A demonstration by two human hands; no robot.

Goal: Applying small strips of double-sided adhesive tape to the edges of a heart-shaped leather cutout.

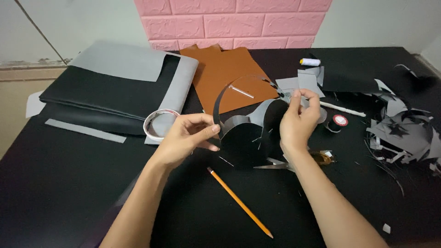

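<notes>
Your right hand (298, 121) pinches the top of the curved black cut-out (245, 138), covering part of its edge and most of the scissors (294, 163) below. Your left hand (188, 138) grips its thin strip between thumb and fingers. One pencil (239, 202), one tape roll (158, 124) and two thread spools lie nearby.

pencil (240, 202) before hands, scissors (294, 163) right

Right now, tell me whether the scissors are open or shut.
Shut, as far as visible: the scissors lie flat on the table with blades together, partly hidden under the right forearm.
</notes>
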